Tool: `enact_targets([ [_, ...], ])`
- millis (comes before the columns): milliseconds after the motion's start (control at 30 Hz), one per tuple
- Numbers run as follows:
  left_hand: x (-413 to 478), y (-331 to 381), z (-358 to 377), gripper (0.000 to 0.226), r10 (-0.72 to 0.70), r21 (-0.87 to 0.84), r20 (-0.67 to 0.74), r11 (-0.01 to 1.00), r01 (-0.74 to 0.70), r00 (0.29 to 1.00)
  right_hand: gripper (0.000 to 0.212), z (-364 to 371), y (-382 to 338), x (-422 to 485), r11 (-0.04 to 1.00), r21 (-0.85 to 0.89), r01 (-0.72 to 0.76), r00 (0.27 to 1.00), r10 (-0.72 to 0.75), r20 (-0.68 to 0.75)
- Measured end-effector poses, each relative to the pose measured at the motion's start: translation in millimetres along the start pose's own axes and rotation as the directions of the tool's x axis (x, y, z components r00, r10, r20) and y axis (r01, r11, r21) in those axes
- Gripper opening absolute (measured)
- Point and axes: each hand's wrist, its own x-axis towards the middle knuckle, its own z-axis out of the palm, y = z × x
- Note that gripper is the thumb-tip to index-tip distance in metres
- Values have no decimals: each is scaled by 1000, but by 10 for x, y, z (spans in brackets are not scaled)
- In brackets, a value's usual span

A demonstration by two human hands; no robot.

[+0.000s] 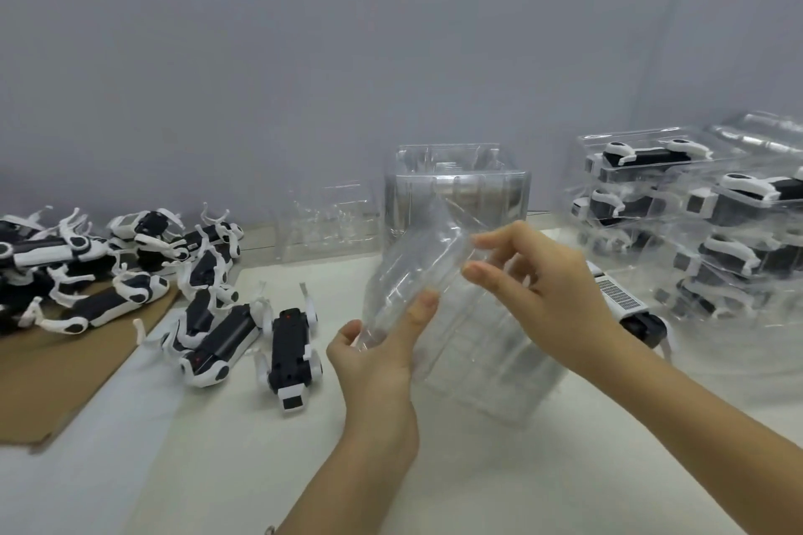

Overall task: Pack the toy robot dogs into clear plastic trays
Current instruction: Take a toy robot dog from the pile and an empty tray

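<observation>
My left hand (373, 365) grips the near lower corner of a clear plastic tray (413, 269), thumb laid flat on its face and fingers curled behind. My right hand (543, 291) pinches its upper edge between thumb and fingertips (478, 274). The tray is held up off the table (434, 482), tilted, its lower part reaching down under my right wrist. I cannot tell whether it is one hinged shell or two nested sheets.

I judge it very light and thin. It should flex and crackle, and a hard squeeze in the middle of a wall would dent it. It looks glossy and probably slippery, so the rims and corners, where the moulding is stiffest, are the places to hold.

Just beyond the grip stands a stack of empty trays (456, 195). Left of my left hand, close by, a toy robot dog (291, 352) lies on the table, with a pile of toy robot dogs (87, 274) further left, partly on a cardboard sheet (52, 387). The dogs look like hard plastic with thin white legs, so I would lift one by its body. Another dog (625, 304) lies behind my right wrist. Further right, packed trays (652, 187) are stacked.
</observation>
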Motion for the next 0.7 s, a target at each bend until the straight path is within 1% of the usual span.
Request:
enact_targets([
  [33,-44,46,31,117,2,-31,11,1000,-2,1000,27,-23,-45,-27,996,84,-43,998,47,-40],
  [67,-84,73,49,106,4,-57,36,998,-2,999,23,-37,-81,-56,981,173,-82,993,95,-69],
  [133,-162,134,80,77,35,-60,97,998,-29,995,19,-41,-138,-129,952,280,-121,980,160,-122],
  [200,-201,212,97,55,121,24,163,992,-126,979,13,-32,-200,-188,930,340,-138,966,202,-161],
  [267,-208,305,101,43,208,106,246,965,-240,947,9,-10,-231,-236,901,400,-169,952,255,-170],
  [333,-196,382,88,36,237,120,310,951,-285,921,10,13,-233,-261,861,461,-215,937,315,-150],
  [433,-167,419,68,32,271,136,334,934,-331,903,25,58,-210,-289,807,521,-278,916,387,-111],
  [533,-152,425,57,30,274,140,326,932,-333,905,20,64,-209,-283,781,550,-295,905,414,-102],
  [633,-154,464,48,27,270,115,337,939,-324,902,23,33,-153,-276,756,578,-308,884,452,-121],
  [700,-143,477,34,24,296,105,329,932,-346,897,24,-29,-130,-270,744,598,-299,874,465,-142],
])
